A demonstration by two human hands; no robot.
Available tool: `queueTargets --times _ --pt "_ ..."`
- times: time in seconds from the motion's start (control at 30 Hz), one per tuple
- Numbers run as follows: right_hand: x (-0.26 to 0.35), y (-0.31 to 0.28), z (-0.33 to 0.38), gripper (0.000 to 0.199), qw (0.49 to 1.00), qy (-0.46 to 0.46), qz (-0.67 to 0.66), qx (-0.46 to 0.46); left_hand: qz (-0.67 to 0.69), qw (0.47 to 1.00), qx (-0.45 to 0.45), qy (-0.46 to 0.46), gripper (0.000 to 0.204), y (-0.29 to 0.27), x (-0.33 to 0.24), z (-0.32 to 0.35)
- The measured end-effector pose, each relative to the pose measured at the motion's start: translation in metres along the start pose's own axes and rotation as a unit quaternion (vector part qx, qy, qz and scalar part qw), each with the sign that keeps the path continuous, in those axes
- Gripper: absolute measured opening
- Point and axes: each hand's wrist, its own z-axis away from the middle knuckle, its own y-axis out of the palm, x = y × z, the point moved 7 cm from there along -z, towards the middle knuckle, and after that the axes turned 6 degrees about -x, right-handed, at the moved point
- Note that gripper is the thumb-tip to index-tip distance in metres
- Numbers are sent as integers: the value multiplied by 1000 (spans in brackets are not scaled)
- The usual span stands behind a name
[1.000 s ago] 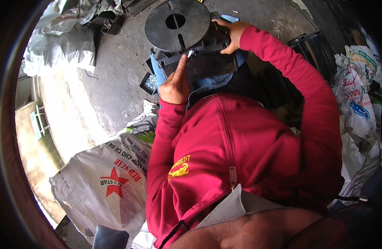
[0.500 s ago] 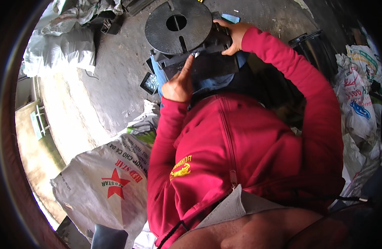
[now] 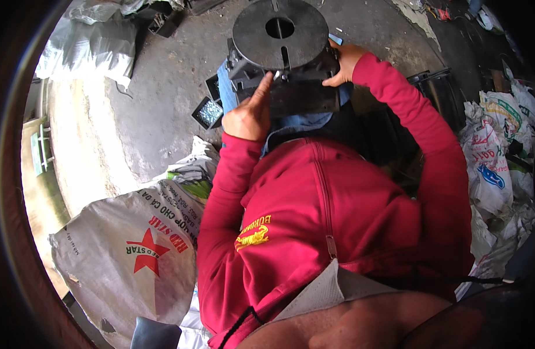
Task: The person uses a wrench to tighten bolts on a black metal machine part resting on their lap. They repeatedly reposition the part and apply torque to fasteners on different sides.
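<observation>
A black plastic part [image 3: 307,39] with a round, slotted top and a central hole rests over my lap, its box-like base towards me. My right hand [image 3: 350,61] grips the base at its right edge, thumb on the near side and fingers farther back. At the front rim, my left hand [image 3: 247,119] stretches its index finger to a small shiny metal piece [image 3: 276,75]. The other left fingers are curled in, and whether they hold anything is hidden. Left of the part sits a small black tray [image 3: 209,113] of shiny small pieces.
A large white printed sack [image 3: 122,250] stands at my left side. More white sacks [image 3: 491,157] are heaped at the right, near black plastic parts [image 3: 439,93]. Plastic-wrapped goods [image 3: 90,49] and a small black bin [image 3: 162,22] lie at the far left on the grey floor.
The black plastic part has shifted right and tipped, showing more of the base under its round top. My right hand moved with it, and the left index finger stays at the front rim.
</observation>
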Motion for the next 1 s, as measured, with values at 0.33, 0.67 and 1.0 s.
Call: queueTargets --times 0.33,0.67,1.0 --pt "-2 4 0 110 998 37 18 48 62 997 -40 -28 48 -12 -3 1" --pt "-12 -27 42 61 947 97 -302 -45 319 919 -72 -219 17 -21 52 28" --pt "108 111 55 36 306 206 -921 123 232 969 78 -37 24 4 -21 19"
